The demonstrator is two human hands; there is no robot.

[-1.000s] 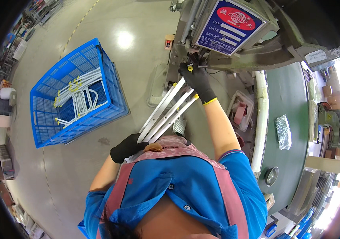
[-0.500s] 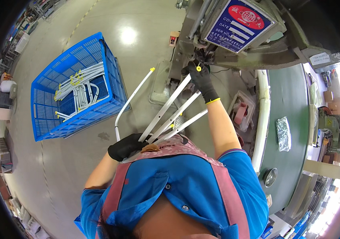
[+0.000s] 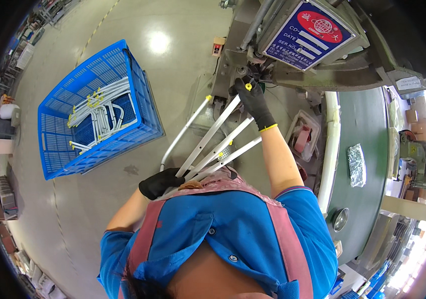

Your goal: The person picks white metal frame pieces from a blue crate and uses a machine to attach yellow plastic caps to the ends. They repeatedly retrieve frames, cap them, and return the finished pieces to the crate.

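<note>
A white metal tube frame (image 3: 209, 135) lies across my front, its straight tubes pierced with small holes. One bent tube (image 3: 183, 134) with a yellow end cap (image 3: 209, 97) curves up on the left. My left hand (image 3: 159, 184), black-gloved, is closed around the near end of the tubes by the apron; its fingertips are partly hidden. In another black glove, my right hand (image 3: 255, 105) grips the far end of the frame beneath the grey machine (image 3: 317, 78). A yellow piece (image 3: 248, 87) shows at its fingers.
To the left, a blue plastic crate (image 3: 56, 144) on the floor holds several white tubes with yellow caps. A green-topped table (image 3: 365, 114) runs along the right, bearing a clear plastic bag (image 3: 356, 165) and a round metal dish (image 3: 340, 219). A bin (image 3: 305, 130) stands beneath the machine.
The bent tube's yellow-capped end has swung right and slightly down, toward the straight tubes. My left hand has shifted slightly right. My right hand stays at the frame's far end.
</note>
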